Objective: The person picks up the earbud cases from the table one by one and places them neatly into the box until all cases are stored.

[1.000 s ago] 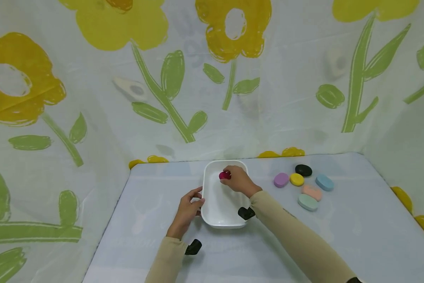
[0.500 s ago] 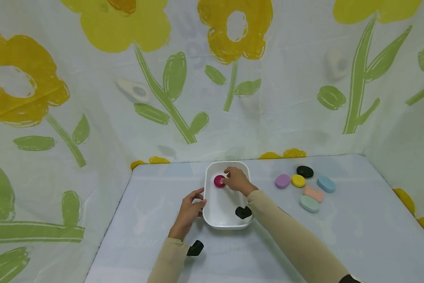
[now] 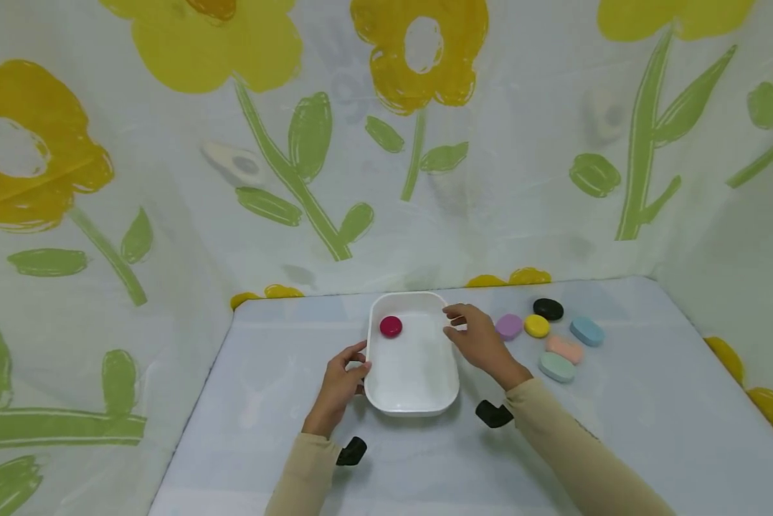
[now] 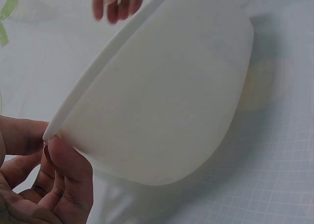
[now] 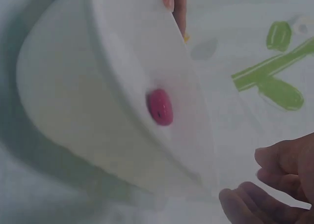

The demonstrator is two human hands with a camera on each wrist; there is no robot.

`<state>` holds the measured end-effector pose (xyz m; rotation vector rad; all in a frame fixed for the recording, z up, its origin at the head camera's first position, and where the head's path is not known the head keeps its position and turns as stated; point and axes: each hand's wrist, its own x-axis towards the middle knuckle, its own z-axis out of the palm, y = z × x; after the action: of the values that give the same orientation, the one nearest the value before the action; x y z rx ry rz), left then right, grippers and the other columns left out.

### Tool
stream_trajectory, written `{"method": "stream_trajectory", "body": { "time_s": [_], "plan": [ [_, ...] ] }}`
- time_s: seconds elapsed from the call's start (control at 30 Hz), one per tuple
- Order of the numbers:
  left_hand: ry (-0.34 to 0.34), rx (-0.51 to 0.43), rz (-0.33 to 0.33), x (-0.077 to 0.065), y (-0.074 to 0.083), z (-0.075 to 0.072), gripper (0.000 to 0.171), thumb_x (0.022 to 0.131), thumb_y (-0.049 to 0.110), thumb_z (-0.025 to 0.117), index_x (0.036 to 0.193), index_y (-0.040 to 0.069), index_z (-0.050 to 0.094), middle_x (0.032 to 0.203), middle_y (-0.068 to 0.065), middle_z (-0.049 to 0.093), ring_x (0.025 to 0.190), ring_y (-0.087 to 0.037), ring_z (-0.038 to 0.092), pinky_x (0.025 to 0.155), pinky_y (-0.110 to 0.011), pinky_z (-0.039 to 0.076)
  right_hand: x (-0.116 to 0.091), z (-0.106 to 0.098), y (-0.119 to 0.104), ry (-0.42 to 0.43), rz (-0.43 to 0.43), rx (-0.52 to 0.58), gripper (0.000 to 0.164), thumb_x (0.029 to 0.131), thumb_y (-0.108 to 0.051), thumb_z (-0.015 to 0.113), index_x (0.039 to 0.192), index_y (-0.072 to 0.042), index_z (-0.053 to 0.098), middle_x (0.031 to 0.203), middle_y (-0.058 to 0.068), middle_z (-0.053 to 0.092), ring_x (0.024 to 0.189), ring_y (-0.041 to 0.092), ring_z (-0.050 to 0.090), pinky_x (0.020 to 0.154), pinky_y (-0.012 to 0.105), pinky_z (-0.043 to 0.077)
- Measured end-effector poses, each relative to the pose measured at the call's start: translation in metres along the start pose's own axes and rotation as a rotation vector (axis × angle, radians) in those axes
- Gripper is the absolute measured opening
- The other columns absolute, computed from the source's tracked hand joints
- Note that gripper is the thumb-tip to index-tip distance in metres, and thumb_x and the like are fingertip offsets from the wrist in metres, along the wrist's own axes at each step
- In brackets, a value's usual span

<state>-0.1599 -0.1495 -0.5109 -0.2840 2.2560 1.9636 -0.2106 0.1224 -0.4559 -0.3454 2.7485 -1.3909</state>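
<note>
My left hand [image 3: 336,389] pinches the left rim of a white rectangular tray [image 3: 419,398], as the left wrist view shows up close. Inside the tray, toward its far left, lies a glossy dark pink oval piece [image 3: 391,327], smooth like a small soap or polished stone. The same pink piece [image 5: 160,107] shows behind the near wall in the right wrist view. My right hand [image 3: 481,342] hovers by the tray's right rim with loosely bent fingers and nothing between them. Close to its right is a purple oval piece [image 3: 508,327], partly hidden by the hand.
Right of the tray lie more smooth pieces: a black oval [image 3: 548,309], a yellow round one [image 3: 537,326], a blue oval [image 3: 587,332], a peach notched one [image 3: 564,349] and a pale green oval [image 3: 557,366]. A flower-printed curtain [image 3: 522,165] rises behind the table [image 3: 257,373].
My right hand has let go of the dark pink piece inside the tray and moved right, out to the tray's right rim. My left hand has kept its grip on the tray.
</note>
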Motion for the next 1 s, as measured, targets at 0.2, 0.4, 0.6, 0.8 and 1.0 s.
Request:
{"method": "stream_trajectory", "body": {
  "time_s": [0.2, 0.4, 0.6, 0.8, 1.0],
  "plan": [
    [-0.003, -0.008, 0.006, -0.002, 0.002, -0.001, 0.048, 0.105, 0.003, 0.061, 0.152, 0.001, 0.054, 0.119, -0.015, 0.054, 0.078, -0.023, 0.060, 0.059, -0.029, 0.055, -0.034, -0.024, 0.027, 0.062, 0.007, -0.059, 0.038, 0.101, 0.000, 0.067, 0.138, 0.008, 0.060, 0.134, 0.028, 0.062, 0.122, 0.043, 0.062, 0.104, 0.056, 0.054],
    [-0.006, -0.014, -0.007, -0.003, 0.001, 0.001, 0.049, 0.106, 0.005, 0.061, 0.154, 0.001, 0.052, 0.120, -0.014, 0.053, 0.081, -0.021, 0.061, 0.061, -0.030, 0.055, -0.068, -0.045, 0.063, 0.173, -0.030, -0.162, 0.040, 0.096, 0.005, 0.071, 0.135, 0.010, 0.061, 0.131, 0.029, 0.062, 0.118, 0.046, 0.061, 0.101, 0.062, 0.053],
    [-0.002, -0.013, 0.001, 0.000, 0.000, 0.002, 0.050, 0.106, 0.005, 0.061, 0.154, 0.000, 0.051, 0.121, -0.014, 0.054, 0.082, -0.023, 0.061, 0.061, -0.030, 0.055, -0.091, -0.062, 0.091, 0.246, 0.029, -0.251, 0.042, 0.093, 0.005, 0.073, 0.133, 0.010, 0.063, 0.134, 0.032, 0.056, 0.121, 0.050, 0.056, 0.101, 0.066, 0.049],
    [-0.002, -0.009, -0.007, 0.000, 0.002, 0.002, 0.049, 0.105, 0.005, 0.062, 0.154, 0.001, 0.052, 0.121, -0.015, 0.055, 0.083, -0.023, 0.061, 0.061, -0.030, 0.056, -0.102, -0.068, 0.113, 0.299, 0.060, -0.337, 0.043, 0.088, 0.008, 0.075, 0.129, 0.013, 0.064, 0.130, 0.038, 0.056, 0.121, 0.056, 0.053, 0.101, 0.071, 0.046],
    [0.007, -0.010, -0.026, -0.001, 0.003, 0.004, 0.049, 0.105, 0.006, 0.062, 0.154, 0.004, 0.054, 0.122, -0.014, 0.054, 0.085, -0.023, 0.061, 0.062, -0.029, 0.056, -0.107, -0.068, 0.128, 0.288, 0.051, -0.380, 0.044, 0.089, 0.005, 0.074, 0.129, 0.018, 0.062, 0.127, 0.040, 0.056, 0.115, 0.057, 0.054, 0.097, 0.070, 0.048]
  ]
}}
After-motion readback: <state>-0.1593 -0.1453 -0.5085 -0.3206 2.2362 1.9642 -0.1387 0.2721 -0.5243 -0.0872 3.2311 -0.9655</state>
